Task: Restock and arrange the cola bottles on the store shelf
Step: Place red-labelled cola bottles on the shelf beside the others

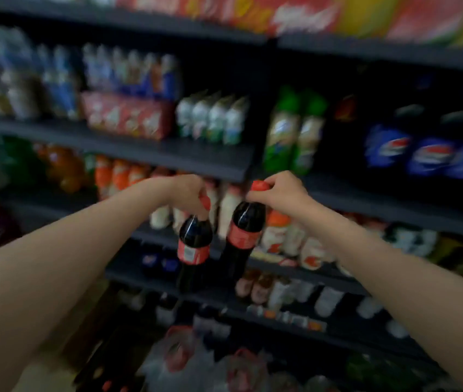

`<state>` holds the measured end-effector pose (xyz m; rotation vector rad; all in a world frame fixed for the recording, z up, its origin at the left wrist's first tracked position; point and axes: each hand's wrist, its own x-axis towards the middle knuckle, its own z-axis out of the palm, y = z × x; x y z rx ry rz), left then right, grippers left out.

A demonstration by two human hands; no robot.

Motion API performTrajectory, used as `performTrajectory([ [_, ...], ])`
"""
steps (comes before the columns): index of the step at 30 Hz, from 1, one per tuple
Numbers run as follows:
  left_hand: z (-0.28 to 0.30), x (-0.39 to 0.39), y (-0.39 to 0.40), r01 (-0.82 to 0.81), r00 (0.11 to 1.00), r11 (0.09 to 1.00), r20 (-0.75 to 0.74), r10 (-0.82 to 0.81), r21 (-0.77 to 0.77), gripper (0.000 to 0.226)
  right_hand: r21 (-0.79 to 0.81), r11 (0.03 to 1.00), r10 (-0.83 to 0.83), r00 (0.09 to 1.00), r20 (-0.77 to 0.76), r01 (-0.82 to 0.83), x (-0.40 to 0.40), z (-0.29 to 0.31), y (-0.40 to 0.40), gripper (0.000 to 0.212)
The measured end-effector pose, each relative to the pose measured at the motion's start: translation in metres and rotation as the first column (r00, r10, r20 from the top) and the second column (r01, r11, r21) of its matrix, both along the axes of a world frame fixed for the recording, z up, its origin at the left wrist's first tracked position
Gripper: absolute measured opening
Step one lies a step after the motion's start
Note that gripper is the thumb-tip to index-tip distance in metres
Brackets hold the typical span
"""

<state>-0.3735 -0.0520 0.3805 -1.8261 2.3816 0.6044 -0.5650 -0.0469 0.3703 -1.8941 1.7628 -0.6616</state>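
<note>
Two cola bottles hang in front of the store shelf (196, 162), the left hand (189, 190) pinching the left bottle (193, 247) and the right hand (279, 190) the right bottle (243, 236) by their caps; such cap-only grips risk slipping or swinging into shelved stock.

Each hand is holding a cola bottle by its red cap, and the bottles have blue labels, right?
Not quite. The head view shows the left hand and the right hand each gripping a cola bottle by its red cap, but the labels are red, not blue, on both the left bottle and the right bottle. The blue labels belong to other bottles on the shelf to the right.
</note>
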Motion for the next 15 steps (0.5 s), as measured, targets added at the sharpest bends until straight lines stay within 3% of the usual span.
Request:
performTrajectory([
  [2,0.043,-0.062,0.006,0.048,0.995,0.996,-0.085,-0.054,-0.076,0.017,-0.092,0.982,-0.160,0.985,0.069,0.166,-0.057,0.044,0.015,0.037],
  [5,0.096,-0.158,0.022,0.178,0.972,0.966,-0.117,-0.202,-0.188,0.016,-0.182,0.941,-0.264,0.956,0.127,0.284,-0.137,0.089,0.037,0.042],
  [9,0.134,-0.271,0.039,0.292,0.928,0.913,-0.147,-0.342,-0.284,0.021,-0.236,0.916,-0.329,0.944,0.027,0.326,-0.242,0.124,0.073,0.050],
  [15,0.147,-0.445,0.055,0.295,0.862,0.882,-0.296,-0.411,-0.368,0.018,-0.352,0.821,-0.503,0.862,-0.069,0.450,-0.413,0.131,0.102,0.043],
])
